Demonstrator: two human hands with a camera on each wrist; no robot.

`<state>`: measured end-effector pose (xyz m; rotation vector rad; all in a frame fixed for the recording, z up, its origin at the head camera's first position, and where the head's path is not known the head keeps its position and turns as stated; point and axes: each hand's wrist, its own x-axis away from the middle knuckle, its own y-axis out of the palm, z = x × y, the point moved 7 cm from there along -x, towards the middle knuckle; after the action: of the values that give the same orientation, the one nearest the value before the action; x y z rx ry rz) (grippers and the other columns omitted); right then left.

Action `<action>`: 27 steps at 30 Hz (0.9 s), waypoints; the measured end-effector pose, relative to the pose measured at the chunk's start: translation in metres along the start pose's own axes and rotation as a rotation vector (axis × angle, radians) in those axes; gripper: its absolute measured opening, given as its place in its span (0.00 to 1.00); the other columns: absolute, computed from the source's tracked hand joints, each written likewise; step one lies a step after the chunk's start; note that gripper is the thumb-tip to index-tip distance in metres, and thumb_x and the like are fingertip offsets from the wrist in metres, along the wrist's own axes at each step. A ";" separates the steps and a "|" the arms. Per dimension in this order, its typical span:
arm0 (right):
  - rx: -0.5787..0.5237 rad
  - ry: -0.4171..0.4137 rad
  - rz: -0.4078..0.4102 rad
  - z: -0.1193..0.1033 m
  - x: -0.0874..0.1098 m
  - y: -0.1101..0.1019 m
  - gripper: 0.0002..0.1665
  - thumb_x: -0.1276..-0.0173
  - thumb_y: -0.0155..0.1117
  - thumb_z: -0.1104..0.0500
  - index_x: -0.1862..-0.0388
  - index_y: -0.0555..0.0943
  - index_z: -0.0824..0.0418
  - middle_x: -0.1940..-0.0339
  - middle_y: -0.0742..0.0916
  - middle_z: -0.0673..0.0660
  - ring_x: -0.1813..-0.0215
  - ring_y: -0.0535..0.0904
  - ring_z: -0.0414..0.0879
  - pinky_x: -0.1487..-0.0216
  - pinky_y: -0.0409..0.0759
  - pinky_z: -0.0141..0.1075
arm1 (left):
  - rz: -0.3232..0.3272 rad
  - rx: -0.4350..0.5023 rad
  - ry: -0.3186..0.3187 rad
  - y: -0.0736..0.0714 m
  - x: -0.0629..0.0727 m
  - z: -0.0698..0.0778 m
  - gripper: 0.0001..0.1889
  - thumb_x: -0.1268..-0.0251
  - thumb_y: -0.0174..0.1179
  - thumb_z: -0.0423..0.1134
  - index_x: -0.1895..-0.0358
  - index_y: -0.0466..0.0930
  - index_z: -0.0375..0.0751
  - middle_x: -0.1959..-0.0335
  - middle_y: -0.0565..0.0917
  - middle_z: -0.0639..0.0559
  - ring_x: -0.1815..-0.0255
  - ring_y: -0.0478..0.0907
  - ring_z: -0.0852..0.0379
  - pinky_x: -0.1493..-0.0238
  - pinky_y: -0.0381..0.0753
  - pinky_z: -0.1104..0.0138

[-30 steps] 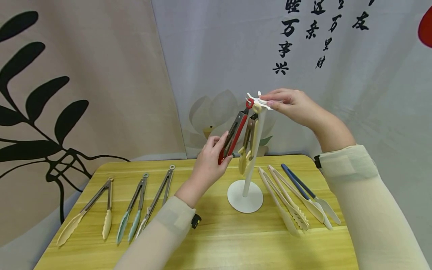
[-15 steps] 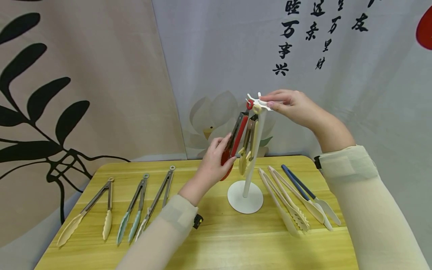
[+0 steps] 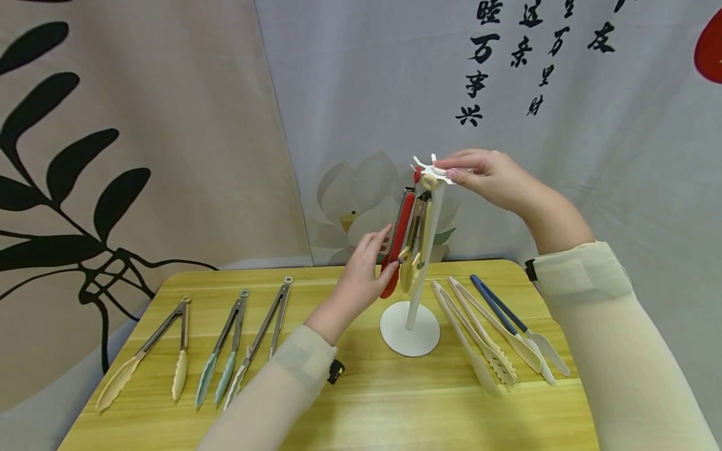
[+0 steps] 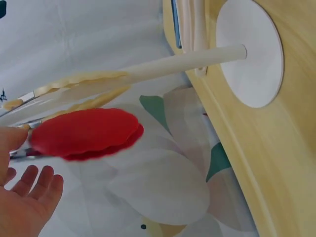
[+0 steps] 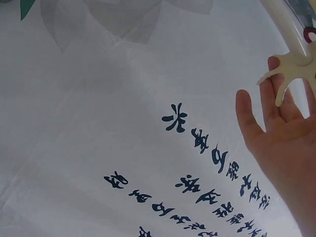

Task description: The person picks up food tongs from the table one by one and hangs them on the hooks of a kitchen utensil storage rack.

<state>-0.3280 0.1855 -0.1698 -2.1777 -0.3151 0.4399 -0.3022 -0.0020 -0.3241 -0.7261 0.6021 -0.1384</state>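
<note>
Our right grip [image 3: 487, 176] pinching the hanging rack [image 3: 417, 295], we should settle the red tongs [image 3: 402, 227] gently, left grip [image 3: 360, 275] wide.

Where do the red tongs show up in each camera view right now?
Head: the red tongs hang from the white stand, just right of centre.
Left wrist: their red ends, left of centre.
Right wrist: just their red ring, upper right edge.
Shared landmark: the white stand.

The right wrist view's edge crops the white rack [image 5: 297, 63] and right hand [image 5: 286, 153].
</note>
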 end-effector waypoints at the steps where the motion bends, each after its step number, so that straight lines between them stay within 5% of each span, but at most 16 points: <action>1: 0.003 0.001 -0.001 0.000 0.000 0.000 0.24 0.28 0.52 0.47 0.37 0.75 0.53 0.35 0.75 0.56 0.35 0.68 0.53 0.36 0.67 0.55 | 0.000 -0.001 -0.002 0.000 0.001 -0.001 0.37 0.37 0.61 0.38 0.27 0.55 0.48 0.40 0.70 0.47 0.42 0.73 0.53 0.42 0.76 0.63; 13: -0.001 0.011 -0.008 -0.002 0.000 0.001 0.23 0.28 0.52 0.48 0.37 0.75 0.53 0.35 0.74 0.56 0.36 0.68 0.54 0.37 0.68 0.56 | -0.001 -0.023 -0.021 0.000 0.014 -0.019 0.36 0.37 0.61 0.39 0.27 0.56 0.48 0.41 0.70 0.49 0.44 0.71 0.53 0.41 0.75 0.63; 27: 0.000 0.013 -0.007 -0.002 0.001 0.000 0.23 0.28 0.52 0.48 0.37 0.76 0.52 0.36 0.75 0.56 0.38 0.68 0.54 0.38 0.68 0.55 | -0.119 -0.182 -0.218 -0.007 0.060 -0.079 0.37 0.32 0.53 0.51 0.24 0.46 0.53 0.28 0.60 0.49 0.29 0.59 0.48 0.32 0.63 0.53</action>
<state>-0.3264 0.1843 -0.1684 -2.1776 -0.3158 0.4215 -0.2967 -0.0727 -0.3945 -0.9405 0.3655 -0.1133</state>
